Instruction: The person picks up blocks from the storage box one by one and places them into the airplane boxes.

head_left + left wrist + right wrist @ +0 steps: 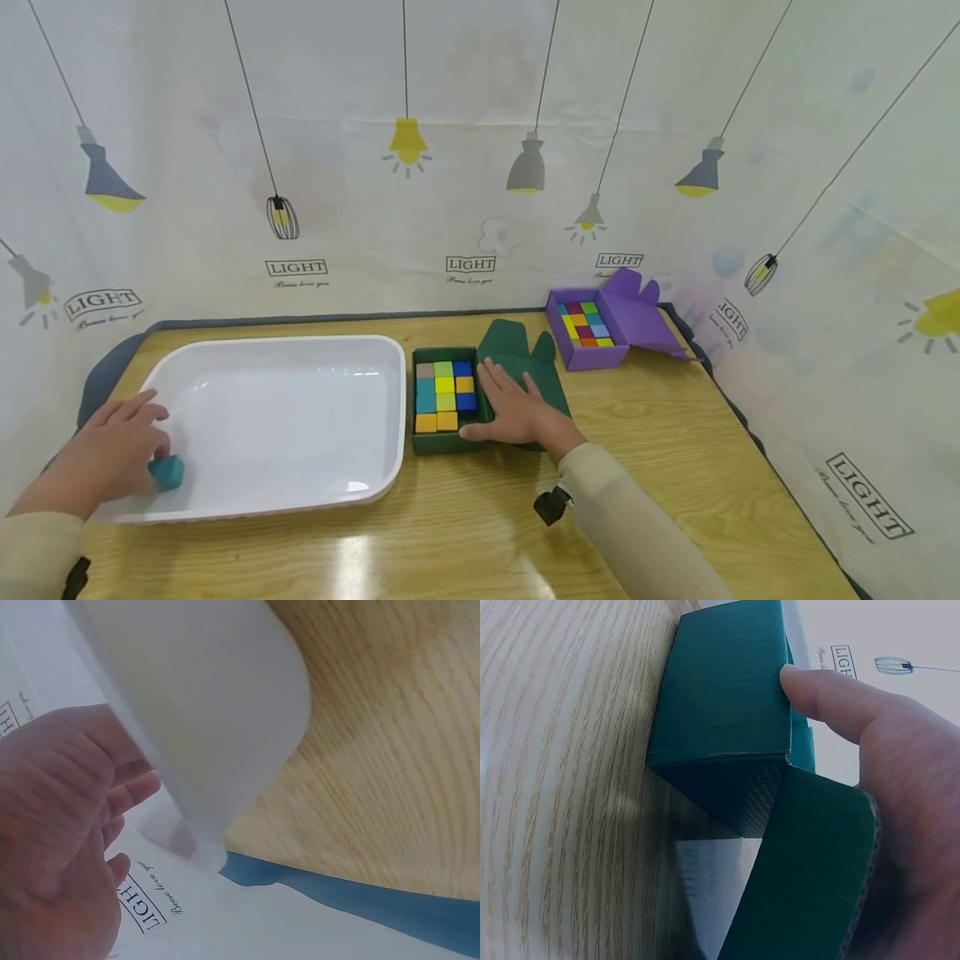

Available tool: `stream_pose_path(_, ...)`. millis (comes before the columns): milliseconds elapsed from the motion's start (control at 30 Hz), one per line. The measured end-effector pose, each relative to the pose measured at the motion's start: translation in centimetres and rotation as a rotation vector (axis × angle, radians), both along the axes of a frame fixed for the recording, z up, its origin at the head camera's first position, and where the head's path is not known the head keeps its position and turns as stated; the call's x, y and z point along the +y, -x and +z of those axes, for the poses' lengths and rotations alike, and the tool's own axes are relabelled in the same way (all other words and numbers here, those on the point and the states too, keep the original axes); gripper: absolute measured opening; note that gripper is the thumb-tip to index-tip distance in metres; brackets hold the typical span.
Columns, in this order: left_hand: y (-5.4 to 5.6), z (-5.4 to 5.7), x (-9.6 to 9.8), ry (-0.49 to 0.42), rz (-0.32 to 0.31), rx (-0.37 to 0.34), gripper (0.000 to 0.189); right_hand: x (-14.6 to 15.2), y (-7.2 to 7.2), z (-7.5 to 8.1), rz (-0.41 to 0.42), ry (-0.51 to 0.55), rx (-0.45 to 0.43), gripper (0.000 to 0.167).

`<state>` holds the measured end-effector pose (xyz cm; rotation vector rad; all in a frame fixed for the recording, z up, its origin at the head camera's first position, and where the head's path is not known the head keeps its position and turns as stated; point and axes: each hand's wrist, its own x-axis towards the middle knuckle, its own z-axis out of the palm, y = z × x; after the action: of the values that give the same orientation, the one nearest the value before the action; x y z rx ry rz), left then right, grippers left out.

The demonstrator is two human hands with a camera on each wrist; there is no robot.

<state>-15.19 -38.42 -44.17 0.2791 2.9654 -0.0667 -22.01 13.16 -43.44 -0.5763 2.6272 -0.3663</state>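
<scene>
My left hand [120, 446] reaches over the left rim of the white tray [285, 496] and pinches a teal block [167, 472] low down near the front left corner. In the left wrist view the tray wall [217, 697] hides the fingertips and block. My right hand [517, 412] rests, fingers spread, on the hinge side of a green box [450, 446]. Its thumb lies at the front rim, seen closely in the right wrist view along the green wall [720, 690]. Several coloured blocks [445, 385] sit in rows inside, with a bare strip along the right and front.
A purple box [596, 358] with several coloured blocks [585, 321] stands at the back right, its lid [641, 321] folded out to the right. The green lid [543, 379] leans open under my right hand. A printed curtain [360, 208] surrounds the wooden table [675, 467].
</scene>
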Motion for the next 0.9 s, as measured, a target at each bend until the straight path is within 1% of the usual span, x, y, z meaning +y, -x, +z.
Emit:
stream_pose_path(133, 0.2, 0.8, 0.5, -0.007, -0.010, 0.034, 0.025, 0.0, 0.0, -0.1, -0.001, -0.001, 0.003, 0.105)
stream_pose_path(267, 0.4, 1.5, 1.4, -0.014, -0.030, 0.075, 0.025, 0.1, 0.0, -0.2, 0.001, -0.005, 0.006, 0.105)
stream_pose_path(433, 0.8, 2.2, 3.1, -0.020, -0.047, 0.086, 0.026, 0.1, 0.1, -0.3, -0.001, -0.004, 0.008, 0.105)
stream_pose_path(600, 1.3, 2.8, 5.0, -0.020, -0.085, 0.115, 0.027, 0.0, 0.1, -0.3, -0.005, 0.001, 0.006, 0.106)
stream_pose_path(900, 2.8, 4.0, 9.8, -0.043, -0.137, 0.154, 0.027, 0.1, 0.1, -0.3, 0.002, 0.002, 0.009, 0.105)
